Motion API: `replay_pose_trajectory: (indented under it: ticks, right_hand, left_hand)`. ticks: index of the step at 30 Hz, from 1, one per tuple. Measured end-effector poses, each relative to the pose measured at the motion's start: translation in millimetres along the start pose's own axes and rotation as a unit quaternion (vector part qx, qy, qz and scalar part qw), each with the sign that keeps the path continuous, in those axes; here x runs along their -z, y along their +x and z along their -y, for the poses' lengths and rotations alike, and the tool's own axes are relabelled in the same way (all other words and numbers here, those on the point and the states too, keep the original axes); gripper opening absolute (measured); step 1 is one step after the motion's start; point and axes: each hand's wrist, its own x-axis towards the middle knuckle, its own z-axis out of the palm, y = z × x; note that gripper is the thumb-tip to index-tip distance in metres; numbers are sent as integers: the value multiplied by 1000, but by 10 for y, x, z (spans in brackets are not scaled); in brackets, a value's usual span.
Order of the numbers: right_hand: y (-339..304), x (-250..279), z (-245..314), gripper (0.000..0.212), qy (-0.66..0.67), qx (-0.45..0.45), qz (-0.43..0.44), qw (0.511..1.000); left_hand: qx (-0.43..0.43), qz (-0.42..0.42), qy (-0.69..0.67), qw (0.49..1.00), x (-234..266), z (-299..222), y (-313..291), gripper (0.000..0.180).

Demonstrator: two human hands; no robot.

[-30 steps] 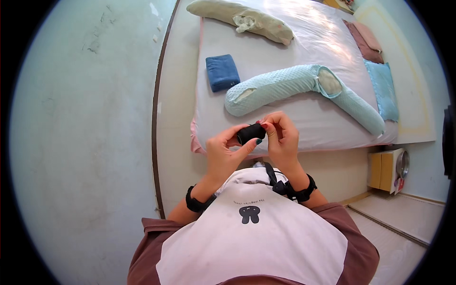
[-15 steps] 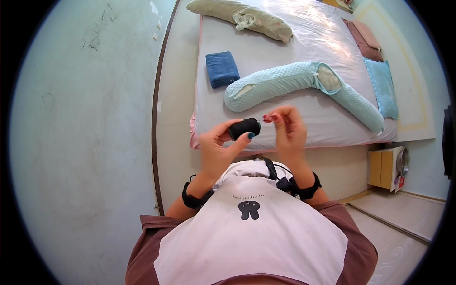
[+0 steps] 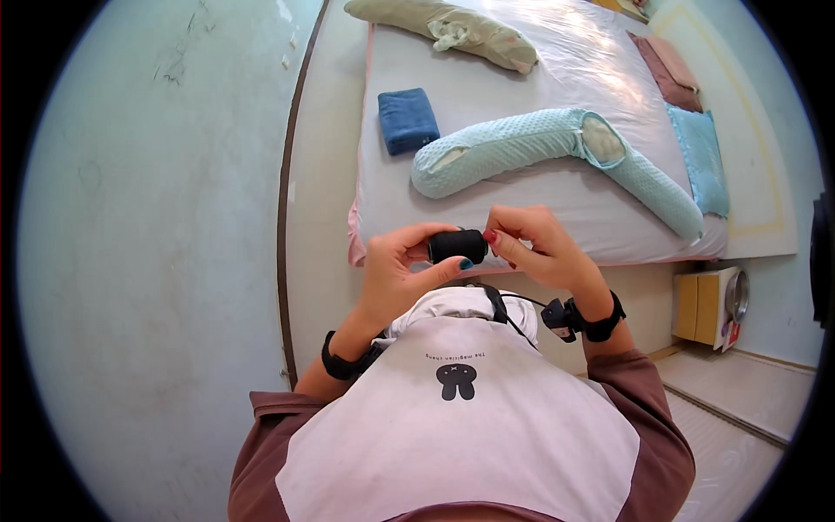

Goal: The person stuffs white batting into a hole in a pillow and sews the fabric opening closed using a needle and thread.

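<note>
Since the earlier frame the two hands have been brought back together: the right hand (image 3: 544, 248), which had been drawn a little away from the small black cylinder (image 3: 458, 245), is again set against its right end. The cylinder is held level in front of the chest, above the white apron (image 3: 461, 435), and is clasped by the left hand (image 3: 396, 270), whose thumb lies along its underside and whose fingers are curled over its top. The right-hand fingertips are pinched closed at the cylinder's end; whether anything is nipped between them cannot be told. A dark band is worn on each wrist, and a black cord (image 3: 513, 306) runs across the apron top towards the right wrist. The work on the cylinder is judged to be in hand, not finished, since the piece is gripped by both hands and has not been set down. Beyond the hands, the bed (image 3: 487, 187) is seen with its near edge just past the knuckles. A folded blue towel (image 3: 407, 120) lies near its left edge, a long pale-green bolster (image 3: 557, 143) across its middle, and a beige pillow (image 3: 444, 30) by the far left corner.
</note>
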Motion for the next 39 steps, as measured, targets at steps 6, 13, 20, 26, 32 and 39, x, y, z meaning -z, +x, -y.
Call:
replay_pose_trajectory:
  ticks: [6,13,20,26,32,39]
  right_hand:
    - [-4,-54,-8,18,29,3,10,1000]
    - [-49,-121,-35,16,25,41,-50,998]
    - [-134,-174,-131,11,-16,99,-95,990]
    - [-123,-206,-76,8,-52,143,-126,980]
    - [-168,-219,-142,13,-115,175,-132,969]
    - [-117,-391,-237,12,-38,237,-203,949]
  left_hand:
    - [-24,-12,10,1000,7,16,-44,39]
    - [-42,-24,-4,999,-22,-75,-30,37]
    - [-54,-32,-30,998,-8,-98,-53,36]
    - [-68,-45,-39,996,-1,-111,-36,37]
    - [-79,-80,-54,992,26,-95,-43,30]
    - [-61,-77,-233,967,159,-57,36,36]
